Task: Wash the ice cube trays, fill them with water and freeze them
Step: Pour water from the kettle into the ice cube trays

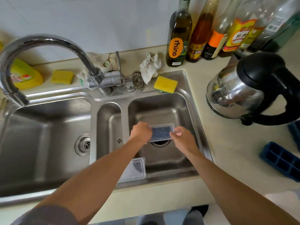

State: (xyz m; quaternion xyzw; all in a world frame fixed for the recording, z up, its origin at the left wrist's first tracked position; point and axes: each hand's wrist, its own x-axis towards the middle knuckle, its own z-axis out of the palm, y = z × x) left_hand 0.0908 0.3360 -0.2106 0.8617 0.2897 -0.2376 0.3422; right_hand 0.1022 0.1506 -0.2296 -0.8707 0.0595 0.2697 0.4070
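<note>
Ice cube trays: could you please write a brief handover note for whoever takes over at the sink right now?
Left hand and right hand each grip an end of the lidded tray over the right basin.
A clear lid lies at the sink's front edge; a bare blue tray sits on the counter to the right.
Done: one lid seems off. No water runs from the faucet.
Left: unlid, wash, fill, freeze.

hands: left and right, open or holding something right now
Left hand: grips the left end of the ice cube tray.
Right hand: pinches the right end of the same tray.
</note>
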